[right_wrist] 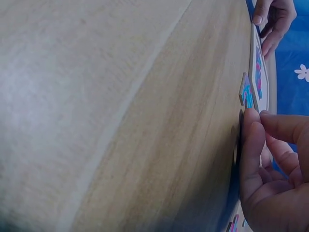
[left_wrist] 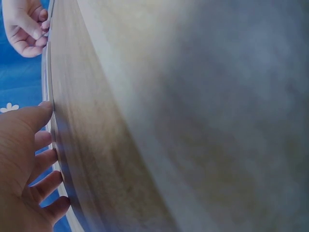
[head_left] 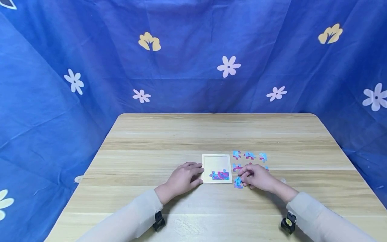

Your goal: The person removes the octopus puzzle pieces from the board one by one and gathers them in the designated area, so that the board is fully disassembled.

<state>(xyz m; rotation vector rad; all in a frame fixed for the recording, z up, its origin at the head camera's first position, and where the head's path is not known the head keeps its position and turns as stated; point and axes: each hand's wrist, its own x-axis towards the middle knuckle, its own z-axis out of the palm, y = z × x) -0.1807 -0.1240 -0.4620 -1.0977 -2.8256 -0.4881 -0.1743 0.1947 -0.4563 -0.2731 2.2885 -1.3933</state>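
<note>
A square, light wooden puzzle tray [head_left: 215,163] lies flat on the table. Joined puzzle pieces [head_left: 221,175], pink, purple and blue, sit in its lower right part. My left hand [head_left: 183,178] rests at the tray's left edge, fingers spread and fingertips touching the rim. Just right of the tray, my right hand [head_left: 257,176] pinches a blue puzzle piece [head_left: 238,183] by its right side. The right wrist view shows thumb and finger at the end of that piece [right_wrist: 246,91], close beside the tray. Curled fingers hide part of its edge.
Several loose blue and pink puzzle pieces [head_left: 249,155] lie in rows right of the tray, some partly covered by the right hand. The wooden table [head_left: 169,134] reaches back to a blue flowered curtain [head_left: 187,67], which also hangs at both sides.
</note>
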